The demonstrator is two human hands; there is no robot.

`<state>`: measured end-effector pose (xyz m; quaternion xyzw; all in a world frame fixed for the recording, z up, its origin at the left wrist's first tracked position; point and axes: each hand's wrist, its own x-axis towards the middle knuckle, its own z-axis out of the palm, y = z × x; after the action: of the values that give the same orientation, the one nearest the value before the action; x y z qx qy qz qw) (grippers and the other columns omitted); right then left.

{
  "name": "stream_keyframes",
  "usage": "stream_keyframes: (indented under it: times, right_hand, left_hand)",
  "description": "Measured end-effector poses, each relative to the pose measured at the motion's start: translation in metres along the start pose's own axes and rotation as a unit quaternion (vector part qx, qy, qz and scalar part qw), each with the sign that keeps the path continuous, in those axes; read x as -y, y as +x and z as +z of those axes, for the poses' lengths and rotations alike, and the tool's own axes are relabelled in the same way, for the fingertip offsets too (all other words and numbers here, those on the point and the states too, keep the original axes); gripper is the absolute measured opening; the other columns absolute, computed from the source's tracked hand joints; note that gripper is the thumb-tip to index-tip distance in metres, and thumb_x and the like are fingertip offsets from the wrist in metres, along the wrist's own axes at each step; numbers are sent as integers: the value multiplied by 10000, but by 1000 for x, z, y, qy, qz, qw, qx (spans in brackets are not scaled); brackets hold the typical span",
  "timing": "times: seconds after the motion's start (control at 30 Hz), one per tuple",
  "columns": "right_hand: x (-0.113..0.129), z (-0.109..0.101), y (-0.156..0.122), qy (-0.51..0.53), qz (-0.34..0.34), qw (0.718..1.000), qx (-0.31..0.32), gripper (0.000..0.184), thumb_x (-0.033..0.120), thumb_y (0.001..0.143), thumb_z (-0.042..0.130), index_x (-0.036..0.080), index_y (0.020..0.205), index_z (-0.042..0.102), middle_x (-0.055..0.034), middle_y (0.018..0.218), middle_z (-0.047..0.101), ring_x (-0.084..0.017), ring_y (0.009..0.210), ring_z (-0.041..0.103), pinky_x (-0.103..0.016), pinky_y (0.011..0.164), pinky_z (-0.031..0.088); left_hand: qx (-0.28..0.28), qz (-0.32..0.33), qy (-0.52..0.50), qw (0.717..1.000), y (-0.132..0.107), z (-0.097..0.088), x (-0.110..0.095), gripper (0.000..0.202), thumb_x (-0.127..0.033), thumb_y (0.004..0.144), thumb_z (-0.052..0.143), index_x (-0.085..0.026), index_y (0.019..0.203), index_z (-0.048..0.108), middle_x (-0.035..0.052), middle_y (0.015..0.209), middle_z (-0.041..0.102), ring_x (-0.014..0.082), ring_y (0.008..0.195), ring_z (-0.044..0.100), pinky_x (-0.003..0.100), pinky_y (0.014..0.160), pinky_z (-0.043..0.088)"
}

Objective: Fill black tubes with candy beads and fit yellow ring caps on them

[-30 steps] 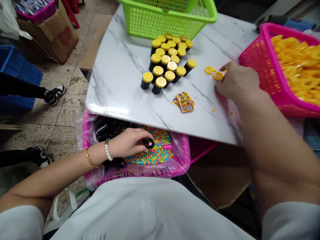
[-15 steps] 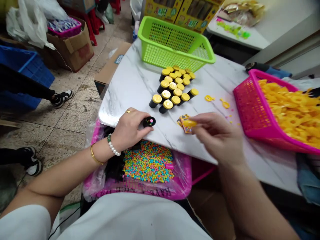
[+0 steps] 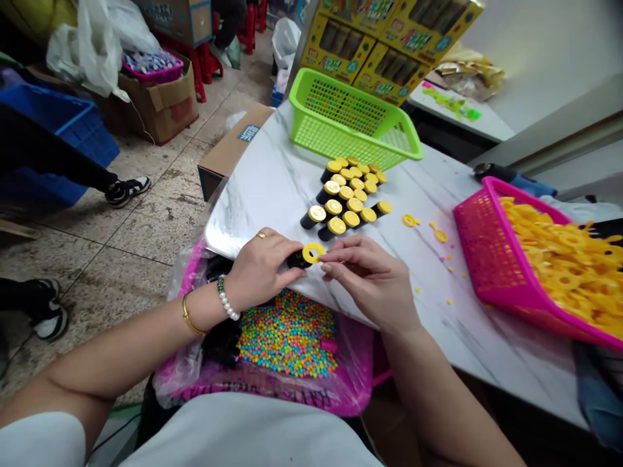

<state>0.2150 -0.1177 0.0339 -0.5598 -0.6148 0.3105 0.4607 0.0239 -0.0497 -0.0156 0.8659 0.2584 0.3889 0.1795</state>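
Note:
My left hand (image 3: 267, 264) is wrapped round a small black tube (image 3: 296, 260) at the table's front edge. Between the fingertips of my right hand (image 3: 367, 275) is a yellow plastic ring piece (image 3: 313, 253), held at the tube's mouth. Whether the ring sits inside or only over the opening, I cannot tell. Behind my hands stand several black tubes with yellow caps (image 3: 337, 225), grouped upright on the white marbled table (image 3: 263, 188). Below the table edge is a pink tub (image 3: 357, 389), lined with clear plastic, holding many coloured candy-like beads (image 3: 287, 337) and black pieces.
A green basket (image 3: 355, 133) stands at the back before stacked yellow boxes (image 3: 341, 48). On the right, a pink basket (image 3: 479, 253) holds yellow ring pieces. Two loose rings (image 3: 439, 232) lie beside it. At left are a blue crate (image 3: 92, 136) and a person's shoe (image 3: 127, 190).
My right hand has moved left, bringing the yellow ring piece from above the small printed packets to the tube's mouth. My left hand still holds the tube. The view has tilted up slightly.

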Motion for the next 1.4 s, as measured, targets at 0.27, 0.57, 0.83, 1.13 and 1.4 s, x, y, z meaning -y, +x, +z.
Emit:
stream_keyframes:
  times: [0.27, 0.57, 0.83, 1.13, 1.4]
  right_hand:
    - [-7, 5, 17, 121, 174, 976, 46, 253, 310, 674, 880, 169, 724, 675, 15, 663, 605, -60, 513, 485, -196, 462, 395]
    - [-4, 8, 26, 168, 306, 934, 71, 417, 386, 601, 905, 150, 872, 695, -7, 688, 631, -54, 466, 462, -172, 366, 329]
    - [1, 8, 24, 177, 320, 920, 139, 420, 408, 680, 861, 178, 912, 597, 20, 673, 620, -105, 501, 596, -228, 462, 511]
    - [-12, 13, 17, 224, 302, 920, 116, 434, 395, 663, 872, 208, 779, 499, 87, 500, 505, -64, 379, 449, -197, 384, 441]
    - [-7, -10, 6, 262, 281, 919, 93, 391, 346, 676, 860, 159, 972, 686, -25, 764, 695, -110, 615, 658, -238, 591, 581]
  left_hand:
    - [9, -20, -10, 1000, 0, -1, 1, 227, -306, 847, 735, -150, 1006, 694, 63, 899, 717, 215, 856, 603, 361, 822, 477]
    - [82, -49, 13, 995, 6, -13, -8, 209, -263, 843, 678, -153, 1018, 709, 54, 785, 675, 212, 773, 583, 337, 732, 469]
    - [236, -292, -280, 884, 30, -24, -19, 352, -347, 964, 495, -149, 757, 700, -4, 527, 597, 88, 406, 498, 224, 435, 371]
    - [137, -298, -289, 900, 12, -11, -21, 295, -328, 946, 552, -138, 1151, 646, -23, 576, 634, 86, 406, 539, 196, 408, 401]
    - [10, -104, -91, 990, -3, 1, -22, 184, -279, 932, 611, -151, 1046, 676, 24, 763, 697, 123, 602, 594, 256, 592, 477]
